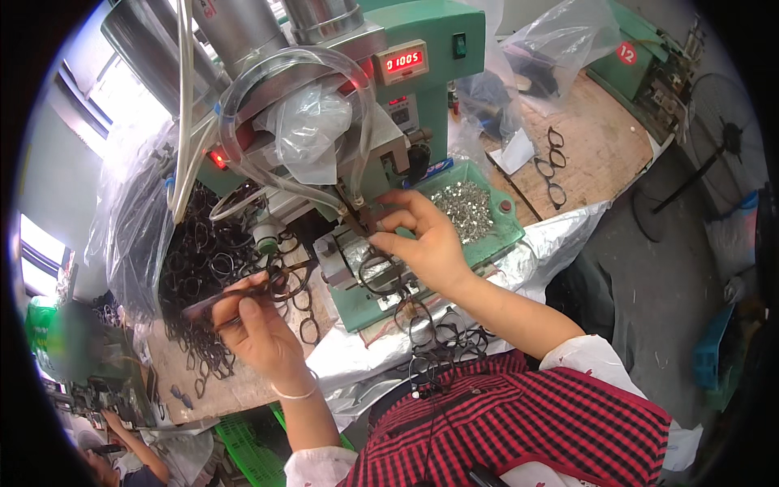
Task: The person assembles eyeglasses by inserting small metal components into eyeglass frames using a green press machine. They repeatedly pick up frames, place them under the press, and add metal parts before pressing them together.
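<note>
My right hand (pixel 430 243) is at the working head of a green bench press (pixel 438 81), its fingers pinched on a dark eyeglass frame (pixel 380 273). One rim of that frame hangs below my fingers, in front of the press's metal block; the end under the tool is partly hidden by my fingertips. To the left, my left hand (pixel 264 337) is closed on another dark eyeglass frame (pixel 290 282), held above the bench beside the press. A blurred dark strip sticks out to the left of its fingers; I cannot tell whether it belongs to that frame.
A green tray (pixel 507 223) of small metal parts stands right of the press. Many dark frames (pixel 195 268) are heaped on the left, with others (pixel 442 337) on foil at my lap. Two frames (pixel 554 166) lie on the right bench. Clear hoses (pixel 231 122) loop before the press. Another person works lower left.
</note>
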Action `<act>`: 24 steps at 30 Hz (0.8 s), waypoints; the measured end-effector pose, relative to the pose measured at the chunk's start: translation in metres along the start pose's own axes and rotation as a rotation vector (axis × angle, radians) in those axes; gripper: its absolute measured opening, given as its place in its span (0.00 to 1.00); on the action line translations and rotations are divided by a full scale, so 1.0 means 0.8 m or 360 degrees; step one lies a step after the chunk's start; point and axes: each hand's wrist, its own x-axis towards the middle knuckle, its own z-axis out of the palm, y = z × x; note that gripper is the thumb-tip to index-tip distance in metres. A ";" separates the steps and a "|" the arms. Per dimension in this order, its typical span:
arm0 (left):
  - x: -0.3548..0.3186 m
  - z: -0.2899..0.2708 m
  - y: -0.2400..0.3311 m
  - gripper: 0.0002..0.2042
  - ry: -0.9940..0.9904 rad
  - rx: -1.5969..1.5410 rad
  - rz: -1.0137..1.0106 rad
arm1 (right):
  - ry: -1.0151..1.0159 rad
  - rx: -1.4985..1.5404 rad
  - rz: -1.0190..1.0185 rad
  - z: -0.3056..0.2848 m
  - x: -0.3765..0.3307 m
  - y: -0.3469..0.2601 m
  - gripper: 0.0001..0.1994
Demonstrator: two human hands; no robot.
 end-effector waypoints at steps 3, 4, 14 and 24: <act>0.037 0.027 0.016 0.06 -0.0316 0.0489 0.0140 | 0.0011 0.0262 0.0203 0.014 -0.004 -0.009 0.26; 0.041 0.030 0.013 0.05 -0.0293 0.0469 0.0129 | 0.0051 0.0323 0.0209 0.019 -0.005 -0.008 0.27; -0.009 0.058 0.015 0.10 -0.1147 0.1092 0.0581 | 0.0355 -0.0989 -0.0245 -0.083 -0.012 -0.003 0.24; -0.033 0.046 -0.025 0.15 -0.1228 0.1043 0.0698 | 0.0198 -0.2189 -0.0442 -0.161 -0.036 0.053 0.13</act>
